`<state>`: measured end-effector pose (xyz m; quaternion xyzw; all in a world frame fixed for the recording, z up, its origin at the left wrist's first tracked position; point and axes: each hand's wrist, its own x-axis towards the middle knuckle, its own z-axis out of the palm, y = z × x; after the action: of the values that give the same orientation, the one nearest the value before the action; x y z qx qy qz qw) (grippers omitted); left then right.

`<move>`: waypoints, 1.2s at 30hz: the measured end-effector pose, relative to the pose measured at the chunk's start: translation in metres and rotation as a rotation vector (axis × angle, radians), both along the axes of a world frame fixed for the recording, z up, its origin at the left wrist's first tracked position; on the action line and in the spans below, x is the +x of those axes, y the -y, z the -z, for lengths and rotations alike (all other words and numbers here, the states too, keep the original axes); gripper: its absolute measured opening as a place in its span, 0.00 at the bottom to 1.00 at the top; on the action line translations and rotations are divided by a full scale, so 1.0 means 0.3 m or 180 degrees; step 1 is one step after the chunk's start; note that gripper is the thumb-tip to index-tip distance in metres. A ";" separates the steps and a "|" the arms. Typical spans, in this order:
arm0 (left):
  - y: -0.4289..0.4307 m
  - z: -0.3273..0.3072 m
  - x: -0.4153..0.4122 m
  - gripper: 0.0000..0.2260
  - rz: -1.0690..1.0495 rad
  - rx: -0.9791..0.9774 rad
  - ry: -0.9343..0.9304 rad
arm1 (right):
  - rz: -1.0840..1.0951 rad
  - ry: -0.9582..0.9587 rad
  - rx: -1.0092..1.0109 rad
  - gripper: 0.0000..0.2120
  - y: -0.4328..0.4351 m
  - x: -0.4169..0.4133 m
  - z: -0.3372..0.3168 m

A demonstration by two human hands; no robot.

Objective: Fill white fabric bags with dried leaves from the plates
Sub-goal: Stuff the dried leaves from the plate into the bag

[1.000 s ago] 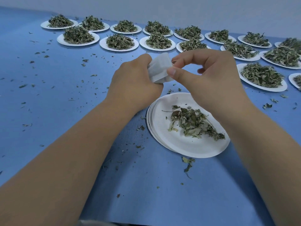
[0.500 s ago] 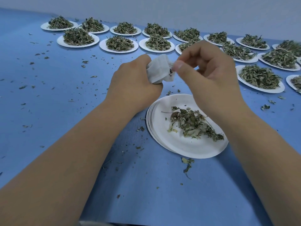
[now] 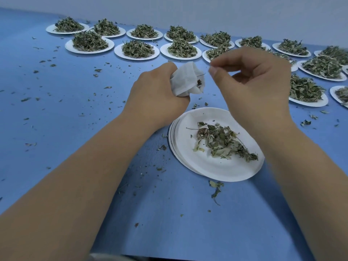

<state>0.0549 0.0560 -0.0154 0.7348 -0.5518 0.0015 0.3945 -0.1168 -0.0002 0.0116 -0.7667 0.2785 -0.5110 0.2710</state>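
My left hand (image 3: 156, 98) grips a small white fabric bag (image 3: 185, 81) above the blue table, its mouth turned right with dark dried leaves showing inside. My right hand (image 3: 252, 85) hovers just right of the bag. Its thumb and fingertips pinch something very thin, which looks like the bag's drawstring. Below both hands lies a stack of white paper plates (image 3: 216, 170) with a small scatter of dried leaves (image 3: 224, 142) on top.
Several white plates heaped with dried leaves stand in rows along the back, such as one plate (image 3: 89, 43) at the left, and others down the right side (image 3: 307, 91). Leaf crumbs (image 3: 215, 187) litter the blue table (image 3: 56, 119). The table's front edge is close to me.
My right hand has drawn away from the bag's mouth, up and to the right, fingertips still pinched. The bag's mouth now shows leaves inside. My left hand has stayed in place.
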 end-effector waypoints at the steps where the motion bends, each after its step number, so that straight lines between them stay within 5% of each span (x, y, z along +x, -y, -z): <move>1: 0.000 -0.001 0.001 0.09 -0.0003 -0.0006 -0.0032 | 0.0014 -0.0083 0.0021 0.06 0.004 -0.009 -0.006; 6: 0.007 -0.001 0.000 0.10 -0.0019 0.0033 -0.0035 | -0.0536 -0.0851 0.0279 0.10 -0.005 -0.025 0.005; 20: -0.002 0.005 0.002 0.09 0.0250 0.0068 0.0214 | -0.0451 -0.0462 0.0089 0.07 0.012 -0.033 -0.011; 27: -0.005 0.016 -0.016 0.09 0.0492 0.0102 0.0389 | -0.0159 -0.1051 -0.0494 0.07 -0.014 -0.015 0.004; 36: -0.025 -0.002 -0.033 0.12 0.0608 0.0370 0.1002 | -0.0254 -0.1272 -0.0383 0.14 -0.031 0.020 0.016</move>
<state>0.0451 0.0634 -0.0147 0.6913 -0.6731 0.0470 0.2585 -0.1108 0.0090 0.0069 -0.8780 0.2651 -0.3534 0.1841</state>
